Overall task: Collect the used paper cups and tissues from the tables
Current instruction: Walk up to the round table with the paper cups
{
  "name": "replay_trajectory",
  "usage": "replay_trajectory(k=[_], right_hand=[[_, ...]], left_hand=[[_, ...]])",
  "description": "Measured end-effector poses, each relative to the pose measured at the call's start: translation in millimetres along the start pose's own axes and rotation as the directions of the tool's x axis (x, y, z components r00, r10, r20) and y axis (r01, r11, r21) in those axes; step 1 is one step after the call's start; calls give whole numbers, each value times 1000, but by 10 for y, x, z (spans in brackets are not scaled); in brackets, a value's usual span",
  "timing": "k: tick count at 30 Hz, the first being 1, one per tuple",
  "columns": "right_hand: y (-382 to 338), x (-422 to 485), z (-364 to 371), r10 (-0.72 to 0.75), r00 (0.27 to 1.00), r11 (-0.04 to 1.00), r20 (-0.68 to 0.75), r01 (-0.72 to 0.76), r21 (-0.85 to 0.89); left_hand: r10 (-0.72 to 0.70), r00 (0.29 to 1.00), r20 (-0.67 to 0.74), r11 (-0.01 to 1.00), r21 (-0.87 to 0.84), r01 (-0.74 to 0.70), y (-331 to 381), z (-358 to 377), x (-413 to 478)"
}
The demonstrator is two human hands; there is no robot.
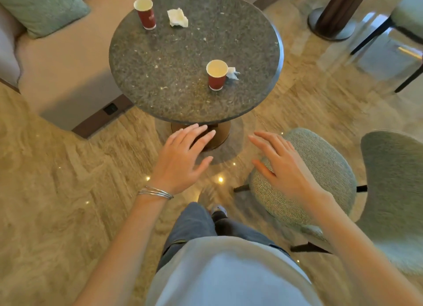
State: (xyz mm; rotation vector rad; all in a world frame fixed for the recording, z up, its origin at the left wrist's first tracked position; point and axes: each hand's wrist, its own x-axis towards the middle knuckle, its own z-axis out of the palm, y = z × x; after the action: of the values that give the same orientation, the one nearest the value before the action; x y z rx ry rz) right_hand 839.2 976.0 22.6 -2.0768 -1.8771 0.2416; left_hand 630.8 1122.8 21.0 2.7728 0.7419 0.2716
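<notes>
A round dark stone table (174,67) stands ahead of me. One red paper cup (215,75) stands upright near its right front, with a small crumpled tissue (232,73) touching its right side. A second red paper cup (145,13) stands at the far left, and a larger crumpled tissue (177,18) lies just right of it. My left hand (180,159) hovers open below the table's near edge, a bracelet on its wrist. My right hand (281,163) is open too, held above a stool, and holds nothing.
A green upholstered stool (320,168) sits under my right hand, with a grey-green chair (393,191) beyond it on the right. A beige sofa (59,60) with a green cushion (43,5) lines the left. A dark pillar base (332,24) and chair legs (375,37) stand at the back right.
</notes>
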Motion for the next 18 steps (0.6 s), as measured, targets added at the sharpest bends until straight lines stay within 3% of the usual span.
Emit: replay_trajectory(k=[7, 18], right_hand=[[296, 488, 223, 40, 998, 999, 41, -40, 8], [713, 1871, 172, 181, 983, 982, -14, -182, -44]], left_hand=[[-17, 999, 37, 1000, -12, 17, -475, 212, 609], [126, 989, 72, 992, -6, -126, -1573, 83, 2008]])
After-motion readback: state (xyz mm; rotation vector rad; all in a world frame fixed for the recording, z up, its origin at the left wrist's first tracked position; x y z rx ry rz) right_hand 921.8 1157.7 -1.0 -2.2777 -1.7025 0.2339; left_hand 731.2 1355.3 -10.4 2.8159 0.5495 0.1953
